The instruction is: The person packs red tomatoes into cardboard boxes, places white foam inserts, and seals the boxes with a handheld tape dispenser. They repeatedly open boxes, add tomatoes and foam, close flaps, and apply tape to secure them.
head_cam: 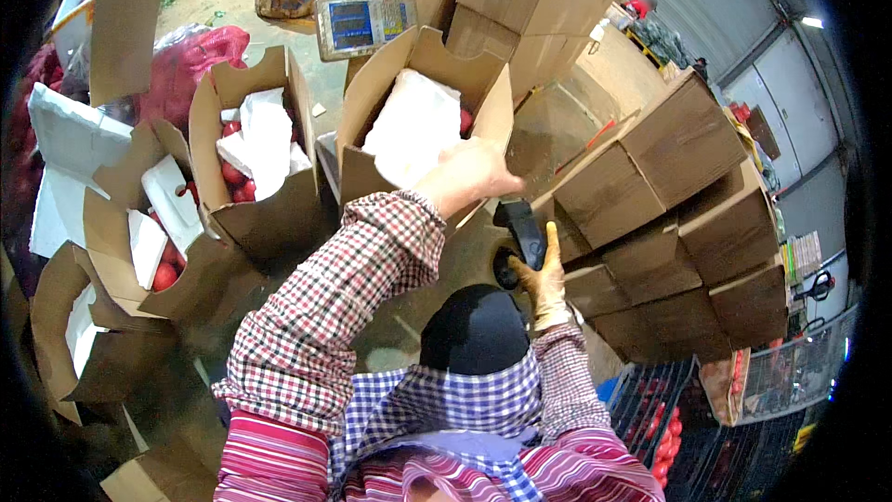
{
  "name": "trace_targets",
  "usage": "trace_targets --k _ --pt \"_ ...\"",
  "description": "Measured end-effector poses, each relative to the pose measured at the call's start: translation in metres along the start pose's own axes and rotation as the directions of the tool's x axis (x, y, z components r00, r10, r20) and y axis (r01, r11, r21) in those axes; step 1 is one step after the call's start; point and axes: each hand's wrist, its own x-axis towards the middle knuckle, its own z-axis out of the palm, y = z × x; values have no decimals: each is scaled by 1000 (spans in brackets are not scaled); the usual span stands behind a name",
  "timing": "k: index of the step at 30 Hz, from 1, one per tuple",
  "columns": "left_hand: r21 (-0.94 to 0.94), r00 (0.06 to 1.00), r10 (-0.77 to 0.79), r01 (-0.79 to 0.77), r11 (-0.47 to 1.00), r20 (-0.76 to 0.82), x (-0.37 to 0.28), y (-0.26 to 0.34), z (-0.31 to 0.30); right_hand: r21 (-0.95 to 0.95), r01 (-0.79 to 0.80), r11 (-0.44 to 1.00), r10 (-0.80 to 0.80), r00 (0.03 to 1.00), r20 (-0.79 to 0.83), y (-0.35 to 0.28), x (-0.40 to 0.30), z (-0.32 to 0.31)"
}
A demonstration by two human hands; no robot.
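My left hand [468, 171], bare, is at the front right corner of an open cardboard carton [425, 178]; its fingertips are too unclear to show whether they grip the edge. White foam packing [416, 118] covers most of that carton's contents, with a bit of red produce [465, 121] beside it. In a yellowish glove, my right hand [546, 284] grasps a black hand-held tool [527, 233], which looks like a tape dispenser. The tool is just right of the carton, near the stacked boxes.
More open cartons [272, 223] with red round produce [166, 276] and foam stand to the left. A digital scale display [366, 26] rises behind the middle carton. Stacked cardboard boxes [655, 251] crowd the right side. Pink mesh sacks [191, 70] lie at the back left.
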Motion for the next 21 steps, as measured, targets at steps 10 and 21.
trace_targets --k 10,21 --pt "71 860 108 -165 984 498 8 -29 -3 111 191 975 -176 975 -133 65 66 -12" --pt "-145 968 95 -62 988 232 -101 -35 -43 400 447 800 -340 887 -313 8 184 -56"
